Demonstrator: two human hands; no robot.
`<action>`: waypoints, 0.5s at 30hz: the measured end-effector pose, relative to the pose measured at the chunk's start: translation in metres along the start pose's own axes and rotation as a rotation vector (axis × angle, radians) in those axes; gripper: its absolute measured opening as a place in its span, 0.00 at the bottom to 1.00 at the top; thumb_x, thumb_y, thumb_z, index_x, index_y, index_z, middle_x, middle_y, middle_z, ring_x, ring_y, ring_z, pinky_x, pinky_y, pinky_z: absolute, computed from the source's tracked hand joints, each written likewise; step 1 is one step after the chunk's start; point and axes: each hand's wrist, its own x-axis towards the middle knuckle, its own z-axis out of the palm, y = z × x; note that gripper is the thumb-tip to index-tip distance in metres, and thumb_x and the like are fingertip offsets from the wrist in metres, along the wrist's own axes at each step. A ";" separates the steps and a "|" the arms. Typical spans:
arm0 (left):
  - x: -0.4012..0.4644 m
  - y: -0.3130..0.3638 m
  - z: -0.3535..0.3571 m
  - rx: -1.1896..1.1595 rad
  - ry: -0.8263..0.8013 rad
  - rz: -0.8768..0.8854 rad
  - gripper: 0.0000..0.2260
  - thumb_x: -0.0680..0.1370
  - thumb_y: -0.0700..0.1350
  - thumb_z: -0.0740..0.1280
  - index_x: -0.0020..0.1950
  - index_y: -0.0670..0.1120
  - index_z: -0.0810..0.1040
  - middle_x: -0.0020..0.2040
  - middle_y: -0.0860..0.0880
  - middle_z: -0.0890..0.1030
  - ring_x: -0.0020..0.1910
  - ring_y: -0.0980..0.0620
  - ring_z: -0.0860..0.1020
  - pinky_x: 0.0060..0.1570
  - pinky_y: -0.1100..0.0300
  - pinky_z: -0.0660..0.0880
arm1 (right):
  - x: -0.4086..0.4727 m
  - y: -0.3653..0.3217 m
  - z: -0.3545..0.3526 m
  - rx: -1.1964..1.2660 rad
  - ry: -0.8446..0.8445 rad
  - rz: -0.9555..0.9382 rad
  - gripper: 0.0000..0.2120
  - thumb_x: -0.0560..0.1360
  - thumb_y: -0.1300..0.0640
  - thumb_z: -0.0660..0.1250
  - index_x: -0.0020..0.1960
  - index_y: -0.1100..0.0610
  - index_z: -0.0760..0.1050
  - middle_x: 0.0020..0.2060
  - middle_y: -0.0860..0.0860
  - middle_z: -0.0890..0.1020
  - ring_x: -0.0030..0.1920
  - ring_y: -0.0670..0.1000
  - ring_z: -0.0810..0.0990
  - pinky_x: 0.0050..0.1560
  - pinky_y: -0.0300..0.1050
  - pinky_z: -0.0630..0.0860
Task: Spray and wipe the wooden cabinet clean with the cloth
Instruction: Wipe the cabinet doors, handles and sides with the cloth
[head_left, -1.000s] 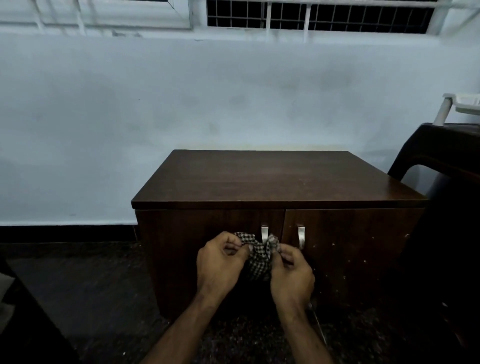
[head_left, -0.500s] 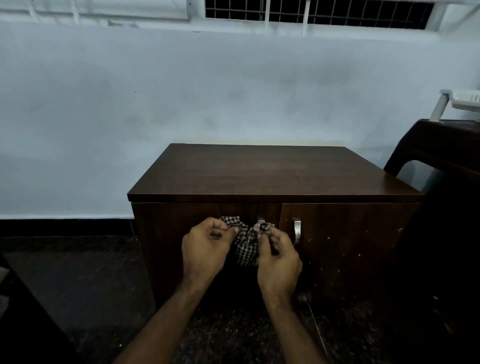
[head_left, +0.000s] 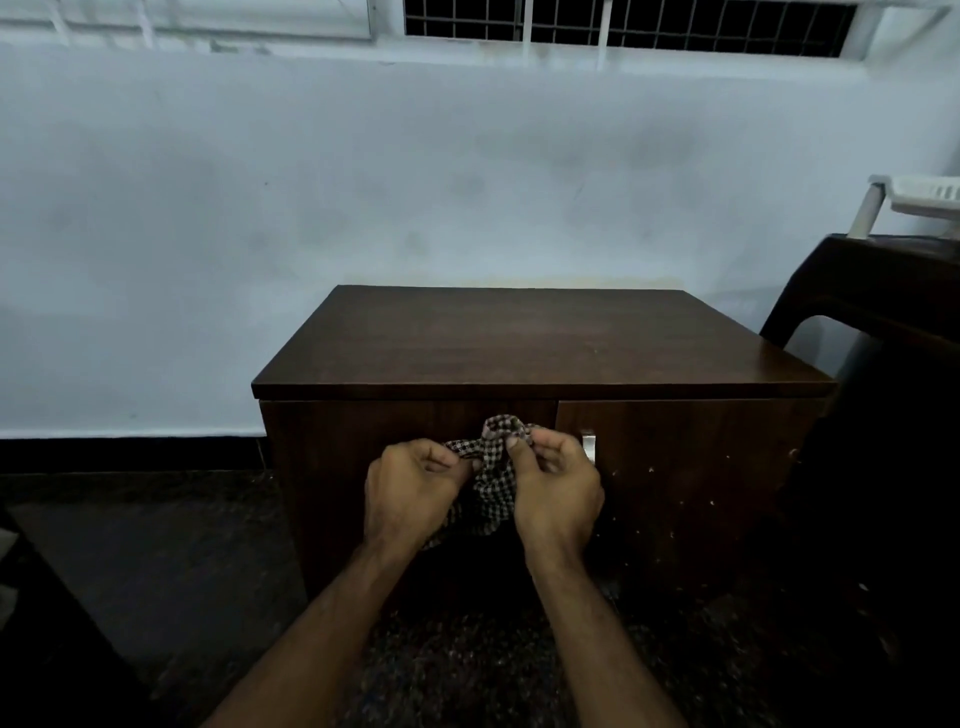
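Since last frame I see the cloth (head_left: 493, 470) bunched higher; left hand (head_left: 410, 488) and right hand (head_left: 558, 486) both pinch it, close together, against the cabinet (head_left: 675, 467) front, top surface above and beyond

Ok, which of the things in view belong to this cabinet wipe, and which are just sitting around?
Part of the job:
wooden cabinet
checked cloth, bunched, pinched by the left hand and right hand

Just lying about:
dark chair at right
white plastic rack on it
barred window

No spray bottle shows.
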 end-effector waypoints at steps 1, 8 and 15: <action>0.000 0.000 0.001 -0.002 0.006 0.003 0.12 0.67 0.58 0.80 0.35 0.52 0.84 0.31 0.59 0.84 0.32 0.64 0.82 0.39 0.59 0.82 | 0.000 0.000 0.001 -0.044 0.021 -0.003 0.06 0.73 0.51 0.76 0.48 0.48 0.82 0.40 0.41 0.85 0.43 0.39 0.83 0.47 0.41 0.82; -0.003 0.004 0.002 0.018 0.027 0.015 0.12 0.68 0.57 0.79 0.34 0.52 0.83 0.30 0.57 0.83 0.33 0.62 0.82 0.39 0.58 0.81 | 0.002 0.021 -0.020 -0.105 -0.228 -0.029 0.06 0.77 0.51 0.72 0.52 0.46 0.78 0.47 0.43 0.85 0.49 0.40 0.83 0.50 0.38 0.81; -0.006 0.006 0.003 0.049 0.018 0.025 0.13 0.69 0.57 0.80 0.33 0.52 0.81 0.30 0.57 0.82 0.32 0.63 0.81 0.34 0.64 0.76 | 0.000 0.034 -0.030 -0.344 -0.273 -0.167 0.08 0.76 0.55 0.72 0.53 0.48 0.77 0.46 0.43 0.86 0.48 0.42 0.84 0.48 0.45 0.82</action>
